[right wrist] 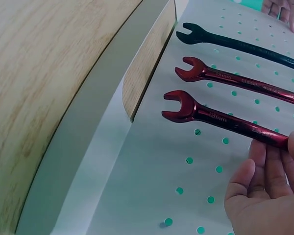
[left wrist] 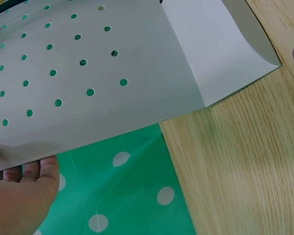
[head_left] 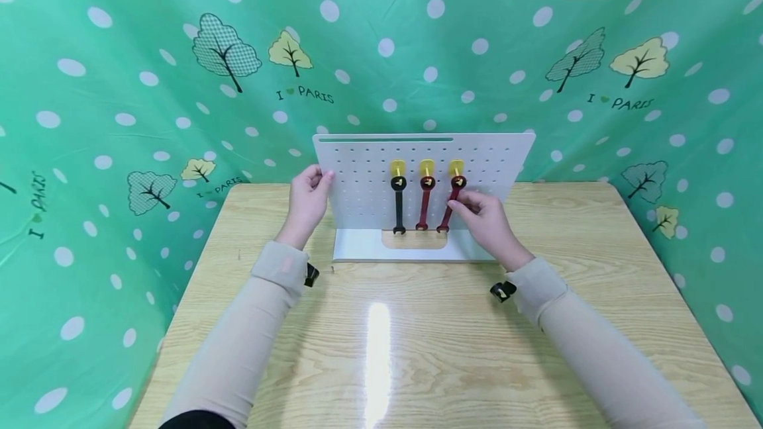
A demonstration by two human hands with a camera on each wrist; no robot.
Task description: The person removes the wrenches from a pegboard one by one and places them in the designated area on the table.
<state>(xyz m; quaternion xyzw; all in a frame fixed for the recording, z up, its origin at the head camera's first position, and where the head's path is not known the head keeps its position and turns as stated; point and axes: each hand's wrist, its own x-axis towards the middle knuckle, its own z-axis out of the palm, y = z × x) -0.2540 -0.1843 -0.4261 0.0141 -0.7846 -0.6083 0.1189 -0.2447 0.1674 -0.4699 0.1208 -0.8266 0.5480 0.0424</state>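
A white pegboard (head_left: 357, 190) stands upright on its base. Three combination wrenches hang from its yellow hooks: a dark one (head_left: 399, 210) at left, a red one (head_left: 424, 207) in the middle and another red wrench (head_left: 446, 216) at right. My right hand (head_left: 487, 220) pinches the right red wrench by its shaft below the ring end. In the right wrist view its open jaw and a 13mm marking (right wrist: 218, 116) show. My left hand (head_left: 306, 202) holds the board's left edge, thumb on the front and fingers (left wrist: 49, 169) behind.
The board's white base (head_left: 357, 247) has a cutout where the wooden table (head_left: 298, 349) shows. A green dotted cloth (head_left: 381, 71) hangs behind the board and along both sides. Small black devices (head_left: 503, 291) sit at both wrists.
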